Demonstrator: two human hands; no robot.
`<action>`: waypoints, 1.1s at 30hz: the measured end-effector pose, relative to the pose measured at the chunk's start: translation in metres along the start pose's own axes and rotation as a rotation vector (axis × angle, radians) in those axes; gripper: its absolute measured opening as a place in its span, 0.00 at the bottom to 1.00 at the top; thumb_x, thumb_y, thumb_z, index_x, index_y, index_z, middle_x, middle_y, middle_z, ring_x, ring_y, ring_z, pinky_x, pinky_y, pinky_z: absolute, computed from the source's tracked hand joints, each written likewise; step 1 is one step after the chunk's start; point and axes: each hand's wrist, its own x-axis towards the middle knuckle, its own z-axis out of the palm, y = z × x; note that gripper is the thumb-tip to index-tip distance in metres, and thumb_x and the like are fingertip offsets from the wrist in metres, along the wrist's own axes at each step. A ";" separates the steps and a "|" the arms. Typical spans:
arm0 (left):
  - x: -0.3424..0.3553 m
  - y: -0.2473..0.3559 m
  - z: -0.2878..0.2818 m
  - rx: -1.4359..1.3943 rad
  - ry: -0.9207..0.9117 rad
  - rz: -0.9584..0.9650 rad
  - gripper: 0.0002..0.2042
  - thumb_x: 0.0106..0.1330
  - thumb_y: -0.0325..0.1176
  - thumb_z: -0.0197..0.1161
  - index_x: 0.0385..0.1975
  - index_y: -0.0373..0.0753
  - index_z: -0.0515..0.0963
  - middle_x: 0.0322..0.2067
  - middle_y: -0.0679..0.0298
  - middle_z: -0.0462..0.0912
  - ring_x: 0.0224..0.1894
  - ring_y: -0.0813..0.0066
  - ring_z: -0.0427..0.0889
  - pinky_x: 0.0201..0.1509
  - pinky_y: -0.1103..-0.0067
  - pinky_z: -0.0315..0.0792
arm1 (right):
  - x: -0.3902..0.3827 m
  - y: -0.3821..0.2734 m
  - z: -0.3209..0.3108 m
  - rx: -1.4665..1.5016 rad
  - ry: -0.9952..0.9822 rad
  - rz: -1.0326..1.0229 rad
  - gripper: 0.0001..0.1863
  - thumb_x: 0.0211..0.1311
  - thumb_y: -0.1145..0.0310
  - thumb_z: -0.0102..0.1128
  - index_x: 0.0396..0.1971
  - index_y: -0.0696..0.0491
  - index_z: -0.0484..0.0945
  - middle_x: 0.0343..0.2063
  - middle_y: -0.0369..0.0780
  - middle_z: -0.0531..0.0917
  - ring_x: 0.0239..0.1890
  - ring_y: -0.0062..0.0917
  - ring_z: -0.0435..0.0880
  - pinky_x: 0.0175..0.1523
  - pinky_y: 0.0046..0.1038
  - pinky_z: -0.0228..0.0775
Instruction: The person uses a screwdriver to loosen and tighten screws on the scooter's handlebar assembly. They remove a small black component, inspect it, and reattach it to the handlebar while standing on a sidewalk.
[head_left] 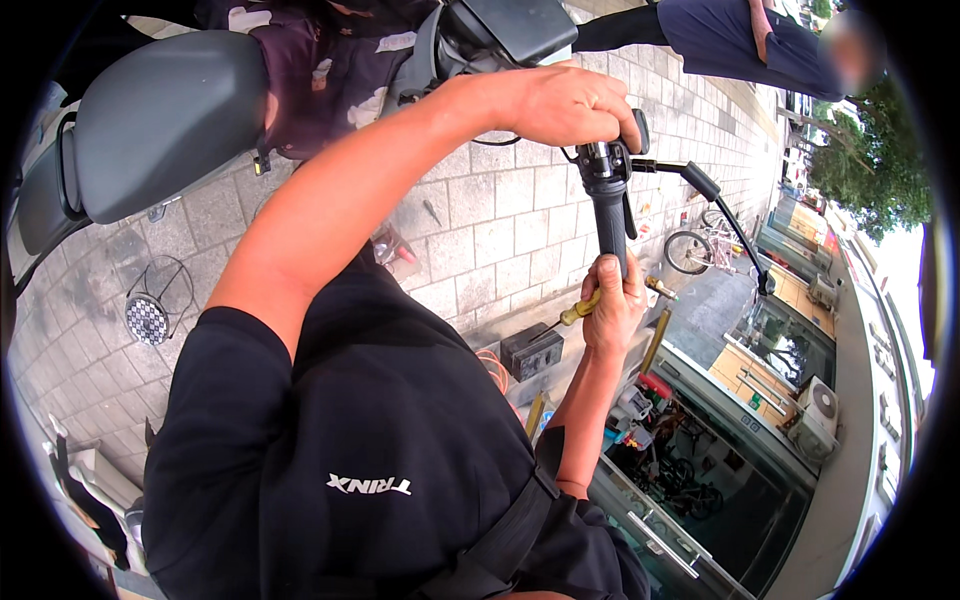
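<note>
My left hand (570,105) is closed over the inner end of a scooter's handlebar, on the black control housing (603,172) with its lever and cables. Below it, the black ribbed grip (609,225) runs down to my right hand (615,310), which is wrapped round the grip's end and also holds a yellow-handled screwdriver (578,309) pointing down-left. A black jointed mirror stalk (702,182) branches off the housing to the right. The scooter's dark seat (165,135) is at upper left. The fingertips of my left hand are partly hidden.
Another person (725,50) stands at top right. A bicycle (690,250) stands on the paving beyond the handlebar. A dark box (530,350) sits below the screwdriver. A round checkered object (148,320) lies on the paving at left. A glass-fronted shop (760,530) fills the lower right.
</note>
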 end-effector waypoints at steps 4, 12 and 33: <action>0.000 -0.002 0.000 -0.009 0.001 0.006 0.20 0.69 0.32 0.53 0.53 0.40 0.91 0.39 0.59 0.82 0.45 0.64 0.83 0.54 0.69 0.76 | -0.003 -0.003 0.003 -0.097 0.035 -0.023 0.26 0.75 0.59 0.75 0.63 0.61 0.81 0.26 0.32 0.79 0.23 0.14 0.75 0.28 0.19 0.65; 0.001 -0.002 0.002 -0.020 0.008 0.010 0.21 0.68 0.32 0.53 0.53 0.38 0.90 0.40 0.59 0.84 0.45 0.63 0.84 0.55 0.69 0.77 | -0.008 -0.010 0.017 -0.194 0.103 -0.065 0.26 0.73 0.67 0.76 0.64 0.59 0.77 0.32 0.34 0.82 0.24 0.15 0.76 0.29 0.20 0.69; 0.001 -0.001 0.003 0.006 0.025 0.032 0.19 0.69 0.30 0.54 0.52 0.40 0.91 0.39 0.59 0.84 0.44 0.64 0.84 0.53 0.69 0.77 | -0.007 0.004 0.007 -0.011 0.055 -0.105 0.24 0.80 0.61 0.67 0.64 0.62 0.76 0.31 0.37 0.83 0.22 0.15 0.75 0.26 0.20 0.65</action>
